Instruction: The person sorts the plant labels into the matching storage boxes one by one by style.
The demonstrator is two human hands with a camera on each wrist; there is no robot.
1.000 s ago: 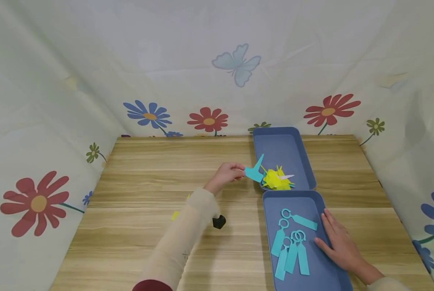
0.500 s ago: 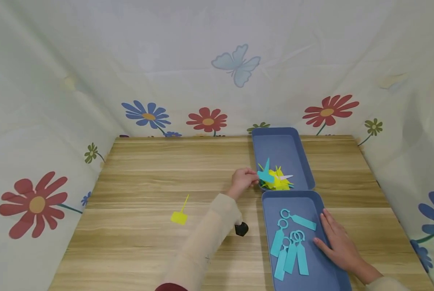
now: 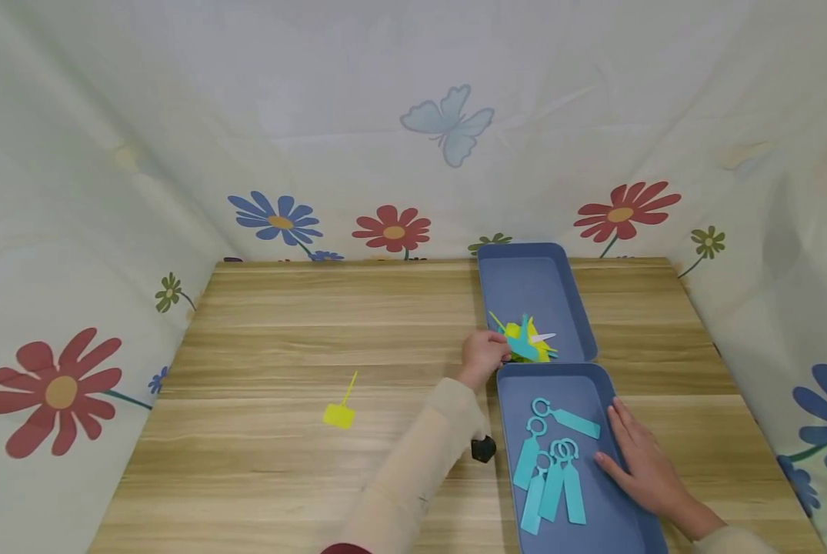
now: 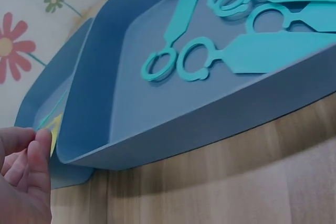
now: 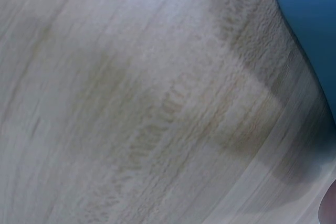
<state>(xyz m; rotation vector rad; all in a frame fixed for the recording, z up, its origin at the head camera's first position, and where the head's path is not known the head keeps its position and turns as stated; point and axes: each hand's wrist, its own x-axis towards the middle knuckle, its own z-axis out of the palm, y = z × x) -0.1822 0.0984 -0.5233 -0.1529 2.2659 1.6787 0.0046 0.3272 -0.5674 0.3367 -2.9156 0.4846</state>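
Note:
My left hand (image 3: 482, 358) reaches over the left rim of the far blue tray (image 3: 524, 285). Between thumb and fingers it pinches a teal plant label (image 3: 524, 349) with a pointed stake. Under the label lies a heap of yellow plant labels (image 3: 543, 353), with a white point and some teal edges showing. In the left wrist view, the left hand (image 4: 26, 169) is at the lower left, its fingertips on the label. My right hand (image 3: 645, 465) rests on the right rim of the near blue tray (image 3: 572, 383), fingers straight. Several teal ring-topped tags (image 3: 575, 492) lie inside this tray.
One yellow plant label (image 3: 339, 415) lies by itself on the wooden table (image 3: 268, 331), left of the trays. A black object (image 3: 483, 448) sits at the left sleeve's cuff. A flowered cloth (image 3: 330, 115) rises behind the table.
My left hand has moved right with the teal label, from beside the far tray to over the yellow heap. The lone yellow label came out from behind the sleeve. My right hand stayed put.

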